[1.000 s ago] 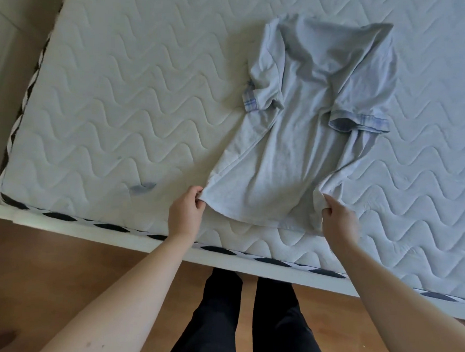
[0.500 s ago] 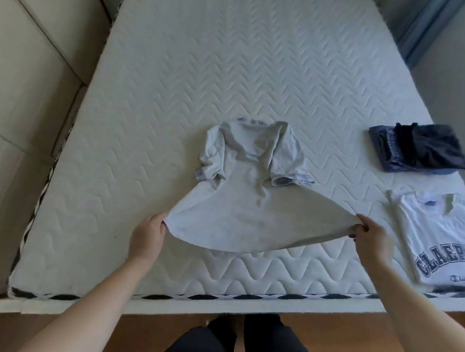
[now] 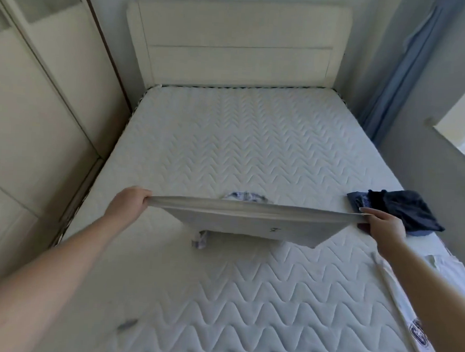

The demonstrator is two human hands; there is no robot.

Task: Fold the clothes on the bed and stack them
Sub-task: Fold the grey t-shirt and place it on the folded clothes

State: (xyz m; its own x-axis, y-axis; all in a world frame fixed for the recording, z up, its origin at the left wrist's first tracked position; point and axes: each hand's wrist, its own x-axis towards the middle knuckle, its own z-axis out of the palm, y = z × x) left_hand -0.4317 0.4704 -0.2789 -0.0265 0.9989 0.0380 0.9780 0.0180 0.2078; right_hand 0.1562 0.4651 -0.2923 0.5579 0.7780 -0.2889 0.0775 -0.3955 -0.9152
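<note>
A light grey polo shirt (image 3: 250,222) hangs stretched above the white quilted mattress (image 3: 241,144). My left hand (image 3: 129,204) grips its hem at the left end. My right hand (image 3: 382,224) pinches the hem at the right end. The hem is pulled taut and lifted toward the headboard, so the shirt body folds over its upper part. A plaid collar (image 3: 245,196) peeks out behind the hem, and a plaid sleeve cuff (image 3: 201,240) shows beneath. A folded dark navy garment (image 3: 402,211) lies on the right, just behind my right hand. A folded white printed T-shirt (image 3: 407,319) lies near the right front corner.
A cream headboard (image 3: 238,44) closes the far end. Wardrobe doors (image 3: 26,124) run along the left side of the bed. A blue curtain (image 3: 392,84) and a window sill (image 3: 456,150) stand on the right. A small dark mark (image 3: 126,325) sits on the mattress front.
Both hands have raised the shirt's hem off the mattress and carried it away from me toward the collar. My view has tilted up to take in the whole bed and headboard.
</note>
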